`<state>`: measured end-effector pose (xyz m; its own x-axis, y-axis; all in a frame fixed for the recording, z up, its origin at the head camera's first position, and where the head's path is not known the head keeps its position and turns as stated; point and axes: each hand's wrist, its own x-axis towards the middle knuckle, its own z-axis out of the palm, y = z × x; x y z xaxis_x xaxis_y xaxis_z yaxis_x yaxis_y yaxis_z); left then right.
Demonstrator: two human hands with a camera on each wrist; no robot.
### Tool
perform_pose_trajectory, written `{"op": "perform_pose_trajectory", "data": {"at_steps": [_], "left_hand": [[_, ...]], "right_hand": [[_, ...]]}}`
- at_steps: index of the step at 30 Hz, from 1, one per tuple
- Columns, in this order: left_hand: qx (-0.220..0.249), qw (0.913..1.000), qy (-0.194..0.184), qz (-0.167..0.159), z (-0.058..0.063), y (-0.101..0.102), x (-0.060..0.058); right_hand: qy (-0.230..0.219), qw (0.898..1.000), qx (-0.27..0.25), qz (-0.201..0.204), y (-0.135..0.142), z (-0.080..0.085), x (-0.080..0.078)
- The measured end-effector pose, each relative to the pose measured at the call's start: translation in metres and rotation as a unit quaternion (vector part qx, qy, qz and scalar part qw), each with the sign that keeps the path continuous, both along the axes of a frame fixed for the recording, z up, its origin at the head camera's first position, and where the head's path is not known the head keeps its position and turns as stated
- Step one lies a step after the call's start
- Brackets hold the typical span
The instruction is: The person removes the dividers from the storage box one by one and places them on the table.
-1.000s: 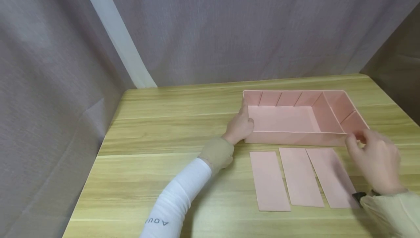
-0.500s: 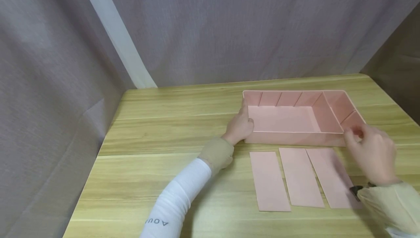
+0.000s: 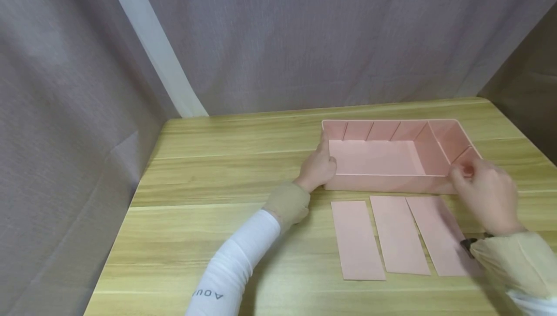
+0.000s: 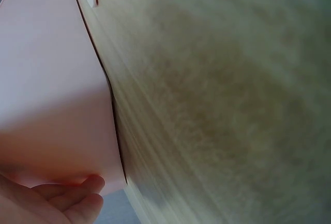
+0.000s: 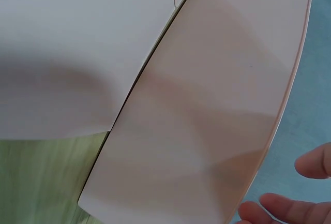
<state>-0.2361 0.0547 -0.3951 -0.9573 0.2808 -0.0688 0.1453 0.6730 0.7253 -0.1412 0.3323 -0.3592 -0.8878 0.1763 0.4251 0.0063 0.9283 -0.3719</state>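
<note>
A pink plastic box (image 3: 374,182) stands on the wooden table, an upright divider (image 3: 431,146) across its right part. My left hand (image 3: 316,166) holds the box's left end, index finger along the outside and thumb over the rim. Fingertips (image 4: 85,203) touch the outer wall in the left wrist view. My right hand (image 3: 489,195) is at the front right corner of the box, over the small right compartment. In the right wrist view its thumb (image 5: 314,162) and fingers (image 5: 282,208) are apart beside the rim, with nothing visible between them.
Three flat pink panels lie in front of the box: a left one (image 3: 358,241), a middle one (image 3: 399,236) and a right one (image 3: 439,236). The right forearm is over the right panel's near end. A grey curtain (image 3: 304,40) hangs behind the table (image 3: 183,175).
My right hand has moved left and slightly away from me along the box's front right corner. The left hand, the box and the panels stay in place.
</note>
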Motion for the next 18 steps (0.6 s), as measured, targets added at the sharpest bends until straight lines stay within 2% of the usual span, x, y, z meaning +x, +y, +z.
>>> {"op": "perform_pose_trajectory", "data": {"at_steps": [18], "left_hand": [[-0.007,0.9999,0.007,0.004,-0.001,0.000,-0.001]], "right_hand": [[-0.080,0.997,0.006,0.008,0.000,0.003,-0.013]]}}
